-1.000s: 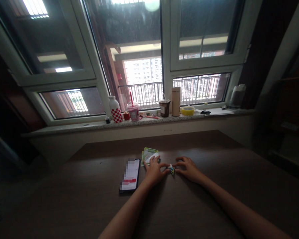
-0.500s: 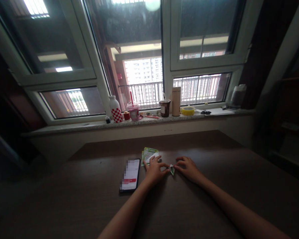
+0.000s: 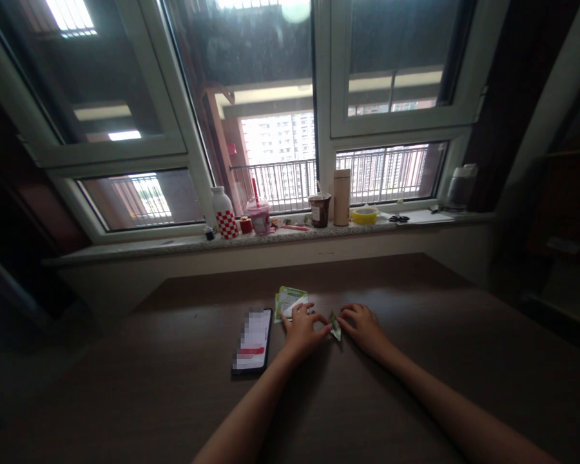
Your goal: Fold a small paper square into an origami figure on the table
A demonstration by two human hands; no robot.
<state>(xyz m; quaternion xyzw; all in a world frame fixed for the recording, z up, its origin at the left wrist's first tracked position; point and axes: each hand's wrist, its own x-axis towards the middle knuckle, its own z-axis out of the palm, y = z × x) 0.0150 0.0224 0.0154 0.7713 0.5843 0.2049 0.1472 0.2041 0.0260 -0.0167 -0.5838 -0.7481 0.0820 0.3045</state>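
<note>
A small folded piece of green and white paper (image 3: 336, 330) is held between my two hands just above or on the brown table. My left hand (image 3: 303, 332) pinches its left side between thumb and forefinger, the other fingers reaching over the flat green-and-white papers (image 3: 290, 301) behind. From the right, my right hand (image 3: 363, 325) has its fingertips closed on the other edge. The fingers partly cover the folded paper, and its exact folds are too small to make out.
A phone (image 3: 252, 341) with a lit screen lies left of my left hand on the brown table (image 3: 174, 399). Along the windowsill (image 3: 183, 245) stand a checkered bottle (image 3: 226, 216), a pink drink cup (image 3: 258, 216), a brown drink cup (image 3: 319, 211), a tan flask (image 3: 341, 198), yellow tape (image 3: 364, 216) and scissors (image 3: 399, 219).
The folded paper has turned slightly and shows more of its length, its top now pointing up between the fingers. My left hand has shifted a little to the right.
</note>
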